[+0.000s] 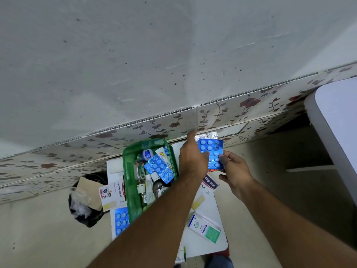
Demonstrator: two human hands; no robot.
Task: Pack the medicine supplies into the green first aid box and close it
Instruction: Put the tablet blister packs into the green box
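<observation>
My left forearm hides part of the green first aid box (127, 171) and the table (210, 246) beside it; the box's contents are hard to identify. To its right, the blue blister pack (211, 154) stands upright above the table, long axis vertical. Left hand (192, 161) fingers (206, 154) and right hand (234, 171) fingers (224, 158) pinch its lower edges.

Just one view here, a wide-angle head cam looking forward and down, tilted so the wall (135, 55) fills the upper frame. The green first aid box (129, 171) and both forearms sit close, lower centre, edges visibly curved.
</observation>
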